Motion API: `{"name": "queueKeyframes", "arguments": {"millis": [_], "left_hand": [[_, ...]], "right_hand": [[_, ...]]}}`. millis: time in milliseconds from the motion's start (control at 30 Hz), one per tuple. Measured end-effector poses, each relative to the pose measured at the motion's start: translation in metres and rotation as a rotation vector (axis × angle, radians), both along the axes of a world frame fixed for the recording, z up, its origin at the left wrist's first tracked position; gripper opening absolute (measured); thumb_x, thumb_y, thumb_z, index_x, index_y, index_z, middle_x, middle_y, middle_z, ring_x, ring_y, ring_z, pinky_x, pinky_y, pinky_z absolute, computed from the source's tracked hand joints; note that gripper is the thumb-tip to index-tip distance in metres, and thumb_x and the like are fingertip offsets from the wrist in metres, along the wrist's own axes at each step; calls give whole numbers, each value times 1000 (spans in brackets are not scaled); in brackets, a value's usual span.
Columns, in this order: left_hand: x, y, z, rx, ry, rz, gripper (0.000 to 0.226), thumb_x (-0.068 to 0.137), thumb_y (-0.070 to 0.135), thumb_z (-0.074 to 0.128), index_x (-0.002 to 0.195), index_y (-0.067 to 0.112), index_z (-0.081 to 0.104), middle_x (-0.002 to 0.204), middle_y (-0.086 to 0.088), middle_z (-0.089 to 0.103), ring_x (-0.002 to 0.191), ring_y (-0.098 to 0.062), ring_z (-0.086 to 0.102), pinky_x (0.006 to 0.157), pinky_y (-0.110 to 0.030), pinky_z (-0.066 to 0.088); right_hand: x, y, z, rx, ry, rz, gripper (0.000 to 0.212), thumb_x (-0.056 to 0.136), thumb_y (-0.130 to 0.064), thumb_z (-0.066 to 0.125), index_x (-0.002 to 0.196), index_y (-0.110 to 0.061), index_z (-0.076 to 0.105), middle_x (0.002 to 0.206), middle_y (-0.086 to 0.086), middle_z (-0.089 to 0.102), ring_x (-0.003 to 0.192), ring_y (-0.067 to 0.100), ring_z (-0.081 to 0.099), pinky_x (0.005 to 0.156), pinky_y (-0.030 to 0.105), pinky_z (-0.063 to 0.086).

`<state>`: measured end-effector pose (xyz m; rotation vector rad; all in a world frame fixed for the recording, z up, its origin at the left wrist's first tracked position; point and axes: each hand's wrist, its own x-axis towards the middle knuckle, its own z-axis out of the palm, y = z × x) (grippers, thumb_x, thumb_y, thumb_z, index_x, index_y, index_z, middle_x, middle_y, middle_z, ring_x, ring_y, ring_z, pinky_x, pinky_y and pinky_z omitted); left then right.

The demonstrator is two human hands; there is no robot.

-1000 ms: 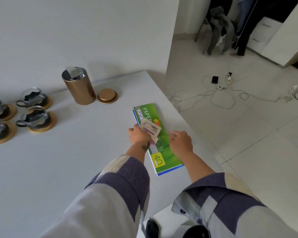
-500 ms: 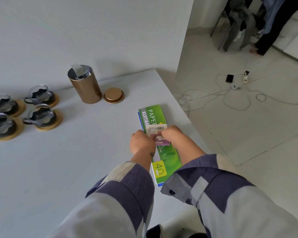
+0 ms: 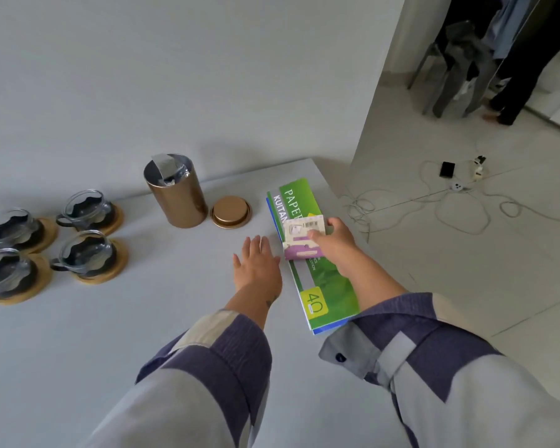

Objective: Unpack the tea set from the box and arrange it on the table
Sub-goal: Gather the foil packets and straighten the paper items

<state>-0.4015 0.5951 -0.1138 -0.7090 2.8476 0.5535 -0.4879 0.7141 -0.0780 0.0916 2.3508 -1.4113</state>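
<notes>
A grey table (image 3: 78, 334) is being used for the tea set. A green booklet (image 3: 317, 273) is lying near its right edge. A gold tin (image 3: 178, 195) is standing open, its lid (image 3: 231, 211) just beside it. Four cups (image 3: 88, 253) on wooden coasters are grouped at the left. The left hand (image 3: 256, 263) is being held flat, fingers straight. A small packet (image 3: 303, 240) is being pinched by the right hand (image 3: 335, 240) over the booklet.

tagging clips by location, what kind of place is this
Most likely a room in a home, not a workshop: a plain white table against a bare wall, clothes draped over a chair, and a power strip with loose cables on the tiled floor.
</notes>
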Motion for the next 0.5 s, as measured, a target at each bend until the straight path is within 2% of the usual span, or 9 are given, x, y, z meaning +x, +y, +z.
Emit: {"name": "queueKeyframes", "arguments": {"millis": [67,133,267,400,500], "left_hand": [[-9,-20,-10,-93,-92,-101,59,103,33,24,151,11,-1,160,-3,-8,146,-20,-11,118,-44,4],[-13,-35,-18,-143,-147,-143,64,102,37,24,150,10,-7,159,-4,-14,146,-20,-14,118,-42,4],[-12,-43,-28,-166,-182,-167,68,101,44,20,149,10,-14,157,-5,-21,145,-21,-16,119,-40,2],[-15,-41,-29,-166,-204,-153,67,101,43,18,149,9,-15,157,-6,-23,145,-21,-17,119,-42,2],[-15,-40,-27,-164,-224,-152,67,101,43,18,148,9,-17,156,-5,-24,145,-21,-19,118,-42,1]], "right_hand": [[-22,-14,0,-31,-7,12,43,92,-19,58,132,-12,44,127,6,57,89,15,51,57,22,38],[-40,-28,-2,-53,-21,29,44,92,-19,59,133,-13,44,127,6,57,87,14,53,53,19,37],[-67,-54,-11,-66,-31,57,44,91,-18,61,132,-12,46,126,6,58,90,15,55,76,25,42],[-84,-76,-17,-20,-12,99,45,89,-17,63,131,-11,49,122,6,60,95,19,59,82,28,46],[-90,-87,-27,85,36,119,34,88,-17,63,121,-11,59,118,8,65,96,24,64,83,29,49]]}}
